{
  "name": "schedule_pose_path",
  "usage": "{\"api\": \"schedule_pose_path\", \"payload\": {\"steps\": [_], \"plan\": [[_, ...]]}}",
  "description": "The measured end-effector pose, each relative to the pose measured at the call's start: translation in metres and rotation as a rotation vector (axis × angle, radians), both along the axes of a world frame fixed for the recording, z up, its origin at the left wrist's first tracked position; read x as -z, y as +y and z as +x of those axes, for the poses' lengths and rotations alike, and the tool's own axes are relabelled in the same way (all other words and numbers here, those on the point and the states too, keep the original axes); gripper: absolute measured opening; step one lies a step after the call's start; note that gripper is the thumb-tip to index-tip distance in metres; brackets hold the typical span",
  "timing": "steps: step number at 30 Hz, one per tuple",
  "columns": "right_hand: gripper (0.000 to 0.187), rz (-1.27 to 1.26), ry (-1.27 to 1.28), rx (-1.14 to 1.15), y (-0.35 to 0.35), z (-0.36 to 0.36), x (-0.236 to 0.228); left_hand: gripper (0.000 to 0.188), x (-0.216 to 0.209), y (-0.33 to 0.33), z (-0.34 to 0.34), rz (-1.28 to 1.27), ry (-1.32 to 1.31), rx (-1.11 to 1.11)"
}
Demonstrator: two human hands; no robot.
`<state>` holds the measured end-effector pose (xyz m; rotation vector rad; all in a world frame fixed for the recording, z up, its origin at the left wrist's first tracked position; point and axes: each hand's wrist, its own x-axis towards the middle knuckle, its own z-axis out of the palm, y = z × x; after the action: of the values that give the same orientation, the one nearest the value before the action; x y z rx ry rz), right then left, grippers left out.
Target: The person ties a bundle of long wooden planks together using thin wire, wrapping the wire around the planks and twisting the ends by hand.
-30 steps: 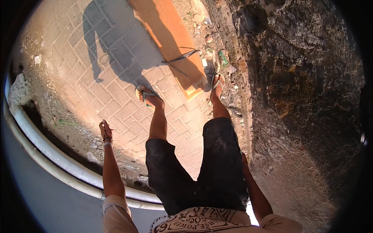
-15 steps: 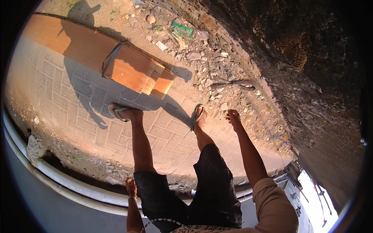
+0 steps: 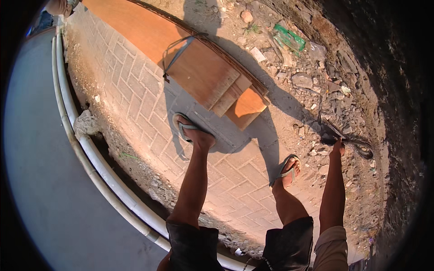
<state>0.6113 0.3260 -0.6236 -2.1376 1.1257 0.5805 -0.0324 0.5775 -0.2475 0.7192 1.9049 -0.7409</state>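
Observation:
My right hand (image 3: 337, 148) reaches down to a dark looped strap (image 3: 359, 147) lying on the rubble, at the right. The hand overlaps the strap in view, and its fingers are too small and shaded to show whether they grip it. My left hand is out of view; only a bit of that arm shows at the lower edge. In front of my feet lies a stack of long brown wooden boards (image 3: 203, 67), with a dark band (image 3: 178, 54) around it. The near ends of the boards are stepped.
My sandalled feet (image 3: 194, 131) stand on brick paving (image 3: 144, 108). Rubble, stones and a green plastic scrap (image 3: 289, 38) line the rough wall (image 3: 384, 58) at right. White pipes (image 3: 104, 167) run along the left. Part of another person (image 3: 61, 7) shows at the far left.
My right hand has gone down from above the ground to the dark strap. The view has turned, so the boards appear further right. My left hand has left the view.

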Motion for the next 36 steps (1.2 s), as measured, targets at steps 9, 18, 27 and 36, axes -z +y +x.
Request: {"api": "schedule_pose_path", "payload": {"steps": [9,18,27,36], "plan": [[0.023,0.202,-0.043,-0.372,-0.009,-0.05,-0.234,0.041,-0.028,0.082,0.007,0.307,-0.159,-0.403],[0.037,0.68,0.189,-1.275,0.318,-0.202,-0.565,0.052,-0.186,0.281,0.249,0.353,-0.947,-0.154],[0.055,0.845,-0.307,-2.023,0.587,-0.325,-0.671,0.022,-0.285,0.419,0.147,1.01,-0.947,-1.069],[0.083,1.306,0.173,-1.759,0.774,-0.339,-0.736,0.032,-0.362,0.555,0.071,1.142,-0.789,-0.622]]}}
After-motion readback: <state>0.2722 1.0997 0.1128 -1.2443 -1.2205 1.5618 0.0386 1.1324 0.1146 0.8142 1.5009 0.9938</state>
